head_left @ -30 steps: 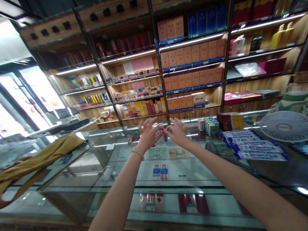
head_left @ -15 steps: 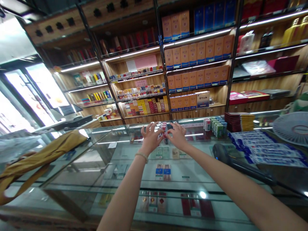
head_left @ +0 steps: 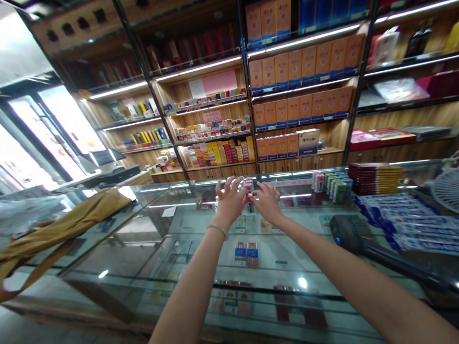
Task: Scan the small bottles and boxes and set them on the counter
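Observation:
Both my hands reach forward over the far part of the glass counter (head_left: pixel 201 234). My left hand (head_left: pixel 231 203) has its thumb and index finger drawn together at a small red-and-white item (head_left: pixel 248 196), its other fingers raised and spread. From the other side, my right hand (head_left: pixel 267 202) pinches at the same item with bent fingers. The item is too small to name and partly covered by fingertips. Just behind it stand more small red-and-white items (head_left: pixel 248 182) in a short row. Below the glass, two blue-banded packs (head_left: pixel 246 253) lie inside the case.
A black handheld scanner (head_left: pixel 346 234) lies right of my right arm. Beyond it are blue-and-white packets (head_left: pixel 409 222), stacked dark red and yellow packs (head_left: pixel 373 179) and small green cans (head_left: pixel 337 187). A mustard cloth bag (head_left: pixel 68 222) lies at left. Stocked shelves (head_left: pixel 301 122) line the wall.
The view has shifted slightly, moving the scanner and packets rightward in the picture. My hands stay together at the small items; white round tops beside my left hand are now hidden behind it.

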Demonstrator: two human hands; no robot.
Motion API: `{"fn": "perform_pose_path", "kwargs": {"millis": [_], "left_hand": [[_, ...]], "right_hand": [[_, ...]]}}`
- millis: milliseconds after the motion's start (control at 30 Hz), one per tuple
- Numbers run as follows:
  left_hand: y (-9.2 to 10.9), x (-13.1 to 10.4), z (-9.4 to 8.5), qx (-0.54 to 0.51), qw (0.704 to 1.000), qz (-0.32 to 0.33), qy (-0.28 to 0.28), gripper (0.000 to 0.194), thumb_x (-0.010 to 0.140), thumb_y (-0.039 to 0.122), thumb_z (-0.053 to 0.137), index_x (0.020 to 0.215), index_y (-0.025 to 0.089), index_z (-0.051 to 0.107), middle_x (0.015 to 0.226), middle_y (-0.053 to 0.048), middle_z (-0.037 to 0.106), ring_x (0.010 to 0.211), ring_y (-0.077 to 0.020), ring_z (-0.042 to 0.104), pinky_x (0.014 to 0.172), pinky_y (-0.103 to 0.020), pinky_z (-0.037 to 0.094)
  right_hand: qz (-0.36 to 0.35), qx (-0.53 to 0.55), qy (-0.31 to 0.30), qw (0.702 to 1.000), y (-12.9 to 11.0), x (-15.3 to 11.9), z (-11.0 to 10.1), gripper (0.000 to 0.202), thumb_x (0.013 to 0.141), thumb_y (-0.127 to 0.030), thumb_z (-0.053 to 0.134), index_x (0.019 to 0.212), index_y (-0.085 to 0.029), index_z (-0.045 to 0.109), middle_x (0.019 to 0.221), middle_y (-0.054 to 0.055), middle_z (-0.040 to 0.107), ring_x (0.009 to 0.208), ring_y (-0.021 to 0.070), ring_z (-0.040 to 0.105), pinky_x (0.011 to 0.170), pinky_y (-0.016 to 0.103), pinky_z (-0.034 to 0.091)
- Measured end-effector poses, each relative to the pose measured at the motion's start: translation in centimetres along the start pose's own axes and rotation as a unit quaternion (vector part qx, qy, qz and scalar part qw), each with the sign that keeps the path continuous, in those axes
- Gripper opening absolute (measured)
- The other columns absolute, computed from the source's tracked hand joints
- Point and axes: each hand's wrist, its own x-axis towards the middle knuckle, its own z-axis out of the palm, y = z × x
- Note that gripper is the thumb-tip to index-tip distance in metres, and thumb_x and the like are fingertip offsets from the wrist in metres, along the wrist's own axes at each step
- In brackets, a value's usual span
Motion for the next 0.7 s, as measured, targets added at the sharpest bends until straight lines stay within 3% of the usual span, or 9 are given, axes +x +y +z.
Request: {"fn": "perform_pose_path", "kwargs": {"millis": [400, 700], "left_hand": [[0.4, 1.0, 0.3, 0.02, 0.999, 0.002, -0.026, 0.017, 0.088, 0.023, 0.062, 0.101, 0.03, 0.071, 0.148, -0.004, 0.053, 0.146, -0.0325, 0.032, 0.121, -0.068, 0.011], [0.2, 1.7, 1.0, -0.007, 0.999, -0.012, -0.037, 0.024, 0.085, 0.017, 0.062, 0.102, 0.031, 0.072, 0.146, -0.005, 0.055, 0.146, -0.0331, 0.033, 0.121, -0.068, 0.01]], "right_hand": [[-0.022, -0.063, -0.014, 0.998, 1.0, -0.9, 0.9, 0.056, 0.079, -0.026, 0.065, 0.133, -0.026, 0.052, 0.151, 0.01, 0.048, 0.141, 0.0284, 0.034, 0.109, 0.048, 0.027], [-0.007, -0.067, -0.029, 0.997, 0.8, 0.2, 1.4, 0.05, 0.08, -0.022, 0.065, 0.128, -0.03, 0.054, 0.154, 0.01, 0.044, 0.144, 0.0287, 0.03, 0.111, 0.051, 0.024]]}}
